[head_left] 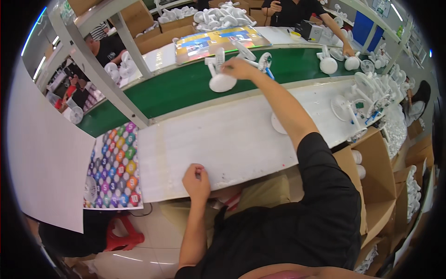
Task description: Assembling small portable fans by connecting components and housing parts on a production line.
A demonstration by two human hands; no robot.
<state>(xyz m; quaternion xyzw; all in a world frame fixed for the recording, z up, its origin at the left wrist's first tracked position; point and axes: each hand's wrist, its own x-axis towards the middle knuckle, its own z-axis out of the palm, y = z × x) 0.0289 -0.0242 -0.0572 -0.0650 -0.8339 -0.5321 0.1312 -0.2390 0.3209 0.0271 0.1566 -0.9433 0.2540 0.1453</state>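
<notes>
My right hand reaches far across to the green conveyor belt, its fingers closed at the neck of a small white desk fan. The fan's round base faces me, tilted, and its caged head points away. Just beyond lie another white fan part and a piece with blue wires. My left hand is curled above the near edge of the white worktop. A small dark spot shows between its fingers, too small to name. Under my right forearm a round white disc is partly hidden.
Fans with bare wires crowd the worktop's right end. More white fans stand on the belt, near a co-worker's hand. A metal post rises at left, beside a colourful ball-patterned sheet. Cardboard boxes stand at right.
</notes>
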